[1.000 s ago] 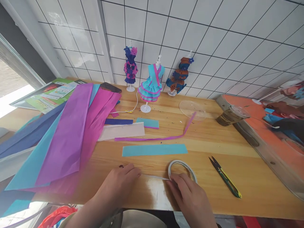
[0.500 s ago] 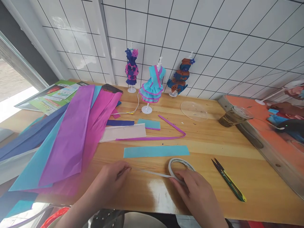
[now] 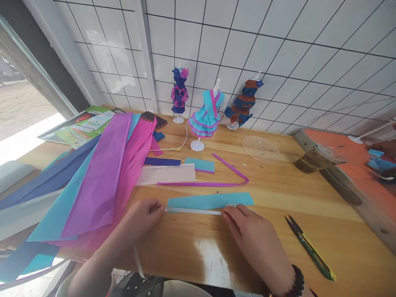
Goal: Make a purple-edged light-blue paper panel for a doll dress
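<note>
A narrow white strip of tape [image 3: 194, 211] is stretched between my hands along the near edge of a light-blue paper strip [image 3: 210, 201]. My left hand [image 3: 147, 211] pinches the tape's left end between thumb and fingers. At the other end, my right hand [image 3: 249, 225] is closed on the tape roll [image 3: 231, 205], which is mostly hidden behind the fingers. The blue strip lies flat on the wooden table [image 3: 185, 243]. Off to the right of my right hand lies a pair of yellow-green thread snips [image 3: 311, 248], untouched.
Coloured paper sheets [image 3: 102, 173] pile up on the left. Behind the blue strip lie a white paper piece [image 3: 167, 173] and a bent purple strip [image 3: 204, 184]. Three small dressed mannequins, one in a turquoise dress [image 3: 206, 119], stand by the wall. A lidded cup [image 3: 318, 158] is at right.
Both hands have moved the stretched tape away from me, up to the blue strip's near edge. The roll has become mostly covered by my right hand. The camera view has shifted slightly.
</note>
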Motion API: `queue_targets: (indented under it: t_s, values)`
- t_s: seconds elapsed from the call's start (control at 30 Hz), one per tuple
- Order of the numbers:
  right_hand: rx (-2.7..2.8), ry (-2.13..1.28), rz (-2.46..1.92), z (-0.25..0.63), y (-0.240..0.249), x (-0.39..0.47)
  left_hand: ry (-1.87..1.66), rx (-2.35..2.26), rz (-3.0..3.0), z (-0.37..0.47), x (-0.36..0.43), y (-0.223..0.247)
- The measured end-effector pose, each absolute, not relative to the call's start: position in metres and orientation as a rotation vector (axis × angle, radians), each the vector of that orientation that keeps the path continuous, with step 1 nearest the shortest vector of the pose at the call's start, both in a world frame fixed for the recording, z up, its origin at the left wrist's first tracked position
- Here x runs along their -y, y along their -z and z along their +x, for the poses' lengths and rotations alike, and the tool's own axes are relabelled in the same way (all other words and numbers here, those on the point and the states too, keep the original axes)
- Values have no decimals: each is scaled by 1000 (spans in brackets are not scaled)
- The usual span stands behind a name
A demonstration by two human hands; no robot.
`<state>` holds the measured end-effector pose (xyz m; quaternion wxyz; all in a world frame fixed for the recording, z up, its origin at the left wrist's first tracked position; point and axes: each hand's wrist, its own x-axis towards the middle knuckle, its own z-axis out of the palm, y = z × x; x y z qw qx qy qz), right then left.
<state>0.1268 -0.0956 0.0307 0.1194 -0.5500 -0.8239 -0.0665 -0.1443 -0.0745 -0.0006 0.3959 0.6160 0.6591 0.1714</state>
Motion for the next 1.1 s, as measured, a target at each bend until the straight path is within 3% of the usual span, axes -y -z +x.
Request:
queue_targets:
  t_s: [0.23, 0.43, 0.7, 0.97, 1.1]
  values:
    - [2430, 227, -1702, 125, -30, 90, -410, -1793, 1592, -134, 82, -6]
    - [2438, 373, -1681, 125, -26, 95, -735, -1590, 1718, -123, 93, -1]
    - [2420, 442, -1671, 136, -27, 102, -725, -1544, 1815, -118, 99, -5]
    - [2343, 43, -1719, 162, -38, 112, -705, -1557, 1786, -122, 97, -3]
    - [2302, 79, -1841, 180, -36, 116, -712, -1569, 1777, -122, 98, -2]
